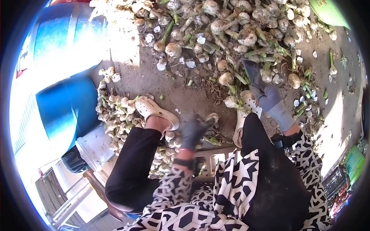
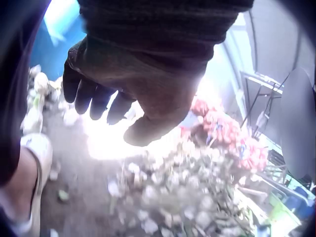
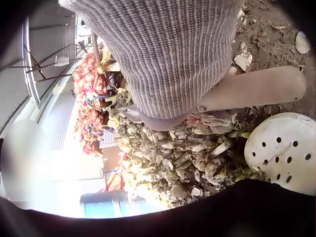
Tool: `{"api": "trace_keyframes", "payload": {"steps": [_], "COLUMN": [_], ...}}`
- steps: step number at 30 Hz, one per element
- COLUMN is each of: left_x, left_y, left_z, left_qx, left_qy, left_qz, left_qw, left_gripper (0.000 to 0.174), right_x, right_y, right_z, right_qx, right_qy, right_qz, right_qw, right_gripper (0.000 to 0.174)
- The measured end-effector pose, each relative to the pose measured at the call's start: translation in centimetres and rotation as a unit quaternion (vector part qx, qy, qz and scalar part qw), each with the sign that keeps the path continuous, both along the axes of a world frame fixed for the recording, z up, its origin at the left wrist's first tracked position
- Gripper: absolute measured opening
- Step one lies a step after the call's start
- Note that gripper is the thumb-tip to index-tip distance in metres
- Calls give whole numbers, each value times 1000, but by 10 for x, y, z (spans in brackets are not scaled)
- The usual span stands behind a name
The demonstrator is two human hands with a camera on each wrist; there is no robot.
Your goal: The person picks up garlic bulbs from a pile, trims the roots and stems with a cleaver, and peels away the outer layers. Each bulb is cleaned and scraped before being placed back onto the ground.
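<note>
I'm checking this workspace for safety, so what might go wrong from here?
The right hand holds what looks like a knife close to the right shoe; a slip might cut it. Loose bulbs lie beside the left shoe, so one might roll underfoot on standing up.

We can read no words, numbers or brands in any of our three views; at the far right, the green object (image 1: 330,14) carries small red marks (image 1: 323,2), which may be lettering, but they are too small and blurred for us to decipher
</note>
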State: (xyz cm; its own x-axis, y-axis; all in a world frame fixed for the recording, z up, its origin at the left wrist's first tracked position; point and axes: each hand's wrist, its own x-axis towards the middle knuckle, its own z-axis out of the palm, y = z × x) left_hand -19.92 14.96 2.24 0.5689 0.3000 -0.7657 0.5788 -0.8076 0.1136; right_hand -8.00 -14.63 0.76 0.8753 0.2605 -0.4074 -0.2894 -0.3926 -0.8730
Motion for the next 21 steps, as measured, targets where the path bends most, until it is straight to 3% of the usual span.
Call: {"api": "trace_keyframes", "payload": {"steps": [2,3,5,6,7,8,10,12,13,16,21], "left_x": [-33,-25,-1,7,17,35,63,83,90,94,92], "left_y": [-20,-32,-47,-45,-42,-42,-50,-60,-63,-67,-68], "left_z": [-74,-62,-36,-35,-34,-20,10,40,53,71,76], "left_qx": [-123,-130,-123,-202,-204,-260,-315,-571,-574,-571,-551], "left_qy": [-35,-31,-132,-199,-203,-235,-271,-314,-317,-302,-283], "left_qz": [202,202,198,203,203,150,90,194,189,284,275], "left_qw": [971,970,964,937,936,925,905,733,731,709,735], "left_gripper": [73,73,70,73,73,73,74,75,75,69,64], "right_x": [2,3,6,8,12,13,15,20,22,25,25], "right_y": [7,12,15,18,22,25,31,33,32,31,30], "right_z": [19,30,41,46,50,53,59,68,73,86,100], "right_qx": [-53,-100,-54,-94,-134,-136,-133,-169,-200,-222,-240], "right_qy": [-23,-51,-73,-124,-176,-183,-353,-399,-437,-460,-465], "right_qz": [36,76,98,181,261,260,296,294,294,268,247], "right_qw": [998,991,991,971,940,938,878,852,826,817,816], "right_gripper": [24,21,14,13,13,13,17,20,23,21,21]}}
